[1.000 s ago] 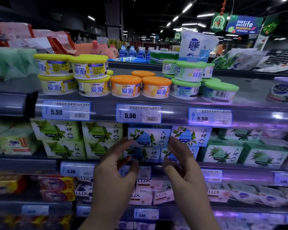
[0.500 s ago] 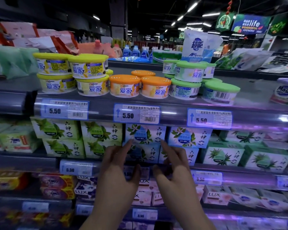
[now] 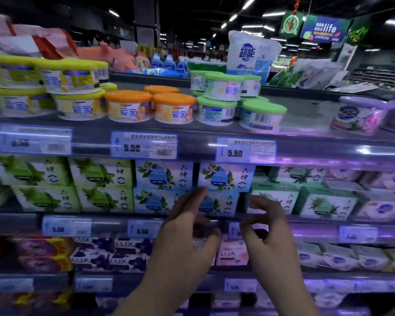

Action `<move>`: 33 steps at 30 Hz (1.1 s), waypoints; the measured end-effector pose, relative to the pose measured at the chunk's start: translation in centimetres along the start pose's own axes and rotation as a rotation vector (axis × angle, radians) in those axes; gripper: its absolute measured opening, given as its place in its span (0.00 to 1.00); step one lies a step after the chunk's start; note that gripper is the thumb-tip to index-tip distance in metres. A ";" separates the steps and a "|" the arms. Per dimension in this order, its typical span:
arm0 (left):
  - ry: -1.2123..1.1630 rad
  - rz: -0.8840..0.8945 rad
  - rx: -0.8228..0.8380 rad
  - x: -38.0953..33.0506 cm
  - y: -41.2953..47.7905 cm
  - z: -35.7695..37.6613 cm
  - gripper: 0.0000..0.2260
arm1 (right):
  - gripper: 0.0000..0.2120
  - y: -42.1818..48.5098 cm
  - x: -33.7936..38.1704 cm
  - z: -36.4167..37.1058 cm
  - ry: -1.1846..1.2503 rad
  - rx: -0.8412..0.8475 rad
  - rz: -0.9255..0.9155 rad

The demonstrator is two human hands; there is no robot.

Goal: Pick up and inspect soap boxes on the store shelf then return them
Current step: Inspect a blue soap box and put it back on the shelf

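Blue-and-white soap boxes (image 3: pixel 225 177) stand stacked two high on the middle shelf, between light green boxes (image 3: pixel 100 173) on their left and darker green boxes (image 3: pixel 326 204) on their right. My left hand (image 3: pixel 187 233) is raised in front of the lower blue box (image 3: pixel 217 204), fingers loosely bent, holding nothing. My right hand (image 3: pixel 266 226) hovers beside it in front of the shelf edge, fingers curled and relaxed, also empty. Neither hand touches a box.
The top shelf carries round tubs with yellow lids (image 3: pixel 71 75), orange lids (image 3: pixel 173 108) and green lids (image 3: pixel 262 117). Price tags (image 3: pixel 144 145) line the shelf rails. LUX soap boxes (image 3: pixel 128 254) fill the shelf below the hands.
The view has shifted right. Both hands have moved right along the shelf, from the middle blue boxes toward the right-hand blue stack, and have spread a little apart.
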State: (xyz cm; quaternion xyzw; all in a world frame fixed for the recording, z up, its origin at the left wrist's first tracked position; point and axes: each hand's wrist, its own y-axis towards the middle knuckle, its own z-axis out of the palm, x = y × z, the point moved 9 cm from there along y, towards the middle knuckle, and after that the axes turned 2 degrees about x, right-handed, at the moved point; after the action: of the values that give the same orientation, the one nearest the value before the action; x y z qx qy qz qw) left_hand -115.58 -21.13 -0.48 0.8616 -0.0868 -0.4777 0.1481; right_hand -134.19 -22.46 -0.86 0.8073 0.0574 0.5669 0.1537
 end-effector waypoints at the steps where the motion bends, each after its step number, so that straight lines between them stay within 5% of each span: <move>1: -0.021 0.005 0.013 -0.5 0.1 1.1 0.37 | 0.25 0.1 -0.4 -0.7 -0.001 0.004 0.017; 10: -0.102 -0.078 -0.135 -1.7 0.9 3.8 0.47 | 0.32 2.1 -1.4 -1.6 0.000 0.128 0.036; 22: -0.296 -0.036 -0.426 -3.1 -0.7 2.0 0.14 | 0.26 3.4 -0.9 -4.1 0.202 0.186 -0.082; 25: -0.385 -0.050 -0.398 -3.6 -0.9 2.2 0.10 | 0.23 2.7 -1.1 -5.2 0.273 0.218 -0.072; 29: -0.552 -0.086 -0.306 -3.4 -1.4 3.4 0.17 | 0.35 1.3 -1.6 -6.6 0.360 0.288 -0.033; 33: -0.540 -0.054 -0.173 -4.9 -2.0 5.6 0.22 | 0.36 0.3 -1.7 -8.7 0.410 0.323 -0.049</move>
State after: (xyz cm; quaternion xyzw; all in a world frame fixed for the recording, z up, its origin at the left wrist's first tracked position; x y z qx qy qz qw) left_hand -122.92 -18.76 -0.05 0.6894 -0.0589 -0.6992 0.1800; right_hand -142.90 -21.61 0.38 0.6881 0.1965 0.6982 0.0216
